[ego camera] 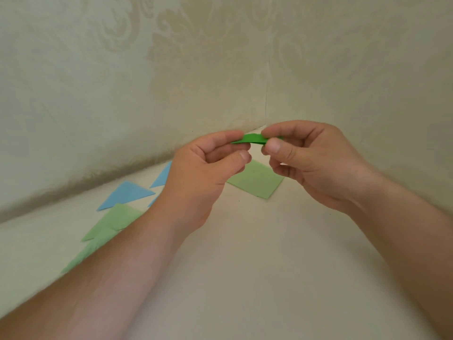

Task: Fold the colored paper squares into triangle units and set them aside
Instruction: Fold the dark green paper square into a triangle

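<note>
Pinching one green paper (252, 139), both hands.

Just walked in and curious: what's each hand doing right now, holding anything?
Left hand: pinches one end of the folded green paper.
Right hand: pinches the other end of the same paper.

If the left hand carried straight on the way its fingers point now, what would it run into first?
The left hand points rightward at the right hand, both pinching the dark green folded paper. Going on, it would probably meet the right hand's fingertips first; depth is hard to judge.
</note>
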Motion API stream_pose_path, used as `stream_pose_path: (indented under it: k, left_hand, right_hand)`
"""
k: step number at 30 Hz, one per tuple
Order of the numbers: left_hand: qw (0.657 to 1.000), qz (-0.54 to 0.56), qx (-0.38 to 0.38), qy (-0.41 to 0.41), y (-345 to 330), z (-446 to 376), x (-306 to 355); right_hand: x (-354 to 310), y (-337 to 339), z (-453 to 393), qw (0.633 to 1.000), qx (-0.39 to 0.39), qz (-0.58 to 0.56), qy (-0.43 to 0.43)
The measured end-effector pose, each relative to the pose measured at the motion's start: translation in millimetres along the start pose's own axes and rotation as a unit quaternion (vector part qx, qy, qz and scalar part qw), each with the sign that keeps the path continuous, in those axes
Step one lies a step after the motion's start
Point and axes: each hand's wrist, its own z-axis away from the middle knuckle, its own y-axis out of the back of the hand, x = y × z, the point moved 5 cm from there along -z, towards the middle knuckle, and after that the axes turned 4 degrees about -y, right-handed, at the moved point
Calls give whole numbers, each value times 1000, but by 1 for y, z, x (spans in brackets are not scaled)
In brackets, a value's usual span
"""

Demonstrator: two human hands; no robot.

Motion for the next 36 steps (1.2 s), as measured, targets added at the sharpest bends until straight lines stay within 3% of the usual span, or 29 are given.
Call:
stream_pose_path:
  k: [9,14,19,30,36]
  left_hand:
    - [988,-126,46,-73,8,-2,2]
    - [991,-113,25,-70,5,-1,2]
    - [991,-115,23,-65,3,0,2]
    - [980,-186,-17,-73,-2,2,0]
    - [942,-302,-50,-140,-4,6,5]
  right_hand:
    - [-2,7,-1,992,64,106,22]
    - [0,10,-3,989,74,127,13]
    - [2,10,-4,989,61,132,5]
    - [3,-1,1,970,17,227,85]
    - [6,-3,1,964,7,254,74]
